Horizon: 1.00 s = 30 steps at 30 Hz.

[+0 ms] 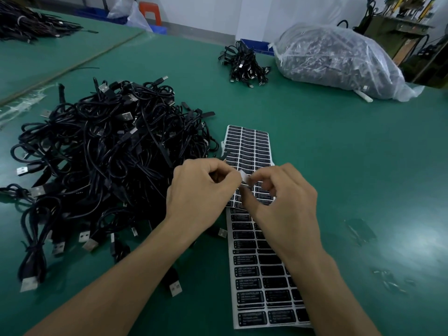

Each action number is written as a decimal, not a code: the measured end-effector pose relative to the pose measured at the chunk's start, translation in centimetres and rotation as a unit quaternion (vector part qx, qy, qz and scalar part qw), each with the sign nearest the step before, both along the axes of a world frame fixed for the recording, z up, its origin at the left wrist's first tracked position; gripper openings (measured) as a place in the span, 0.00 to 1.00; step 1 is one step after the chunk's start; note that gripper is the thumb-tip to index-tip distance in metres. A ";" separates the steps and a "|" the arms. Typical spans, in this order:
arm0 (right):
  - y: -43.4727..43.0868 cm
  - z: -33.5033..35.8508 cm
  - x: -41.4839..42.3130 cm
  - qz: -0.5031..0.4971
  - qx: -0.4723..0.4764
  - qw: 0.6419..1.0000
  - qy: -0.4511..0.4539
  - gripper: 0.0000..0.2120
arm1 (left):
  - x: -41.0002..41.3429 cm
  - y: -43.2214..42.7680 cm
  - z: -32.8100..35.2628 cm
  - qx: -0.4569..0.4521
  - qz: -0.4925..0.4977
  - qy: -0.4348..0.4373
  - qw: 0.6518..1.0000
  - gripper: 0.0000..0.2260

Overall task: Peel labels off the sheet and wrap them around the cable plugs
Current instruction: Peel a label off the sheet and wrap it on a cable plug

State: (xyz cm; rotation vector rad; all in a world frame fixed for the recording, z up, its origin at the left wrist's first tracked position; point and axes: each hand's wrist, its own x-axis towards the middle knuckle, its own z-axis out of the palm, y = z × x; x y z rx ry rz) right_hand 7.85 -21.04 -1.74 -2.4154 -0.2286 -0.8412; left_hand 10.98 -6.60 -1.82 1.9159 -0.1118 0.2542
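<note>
A long sheet of black labels (pixel 252 270) lies on the green table, running from the middle toward the near edge. Both hands meet above its middle. My left hand (pixel 201 190) has its fingers curled around a black cable plug, mostly hidden, with its cable end poking out past the knuckles. My right hand (pixel 283 197) pinches a small label (pixel 245 177), white side up, against that plug. A large heap of black USB cables (pixel 101 161) lies to the left of the sheet.
A small bundle of black cables (pixel 243 65) lies at the far middle. A clear plastic bag full of cables (pixel 339 61) sits at the far right. Another cable pile (pixel 26 23) is at the far left. Small scraps (pixel 390 280) lie to the right.
</note>
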 end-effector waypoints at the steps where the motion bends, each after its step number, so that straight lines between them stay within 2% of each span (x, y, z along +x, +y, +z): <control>1: -0.1 -0.1 0.1 -0.001 -0.004 1.000 -0.004 0.08 | 0.0 0.0 0.0 0.000 -0.009 0.000 1.000 0.05; 6: -0.3 -0.2 0.2 -0.013 0.027 1.000 0.003 0.02 | -0.2 -0.1 0.0 -0.004 -0.030 0.003 1.000 0.10; 8: -0.3 -0.1 0.2 -0.025 0.099 0.994 0.032 0.04 | -0.2 -0.1 0.1 -0.015 -0.025 0.001 1.000 0.14; 9: -0.5 0.0 0.3 -0.024 0.165 0.984 0.058 0.06 | -0.2 -0.1 0.2 -0.020 -0.023 0.001 1.000 0.15; 10: -0.7 0.2 0.4 -0.009 0.246 0.965 0.090 0.07 | -0.2 0.0 0.1 -0.025 -0.024 0.000 0.999 0.14; 12: -1.0 0.7 0.3 0.044 0.397 0.904 0.154 0.08 | -0.2 0.0 0.1 -0.037 -0.039 -0.002 0.999 0.09; 14: -1.2 1.0 0.1 0.088 0.486 0.845 0.204 0.10 | -0.4 0.0 0.1 -0.036 -0.060 -0.007 0.998 0.07; 15: -1.2 1.0 0.1 0.099 0.507 0.828 0.220 0.10 | -0.5 -0.1 0.1 -0.035 -0.069 -0.012 0.997 0.06; 18: -1.1 0.9 0.2 0.116 0.522 0.808 0.248 0.10 | -0.6 -0.2 0.3 -0.048 -0.090 -0.030 0.994 0.05; 21: -0.9 1.0 0.2 0.128 0.520 0.805 0.256 0.03 | -0.7 -0.1 0.5 -0.068 -0.108 -0.042 0.991 0.04; 24: -1.0 0.8 0.3 0.125 0.516 0.811 0.247 0.08 | -0.7 -0.1 0.5 -0.072 -0.113 -0.048 0.990 0.05; 30: -1.0 0.7 0.2 0.126 0.509 0.819 0.233 0.09 | -0.6 -0.2 0.4 -0.062 -0.101 -0.056 0.991 0.06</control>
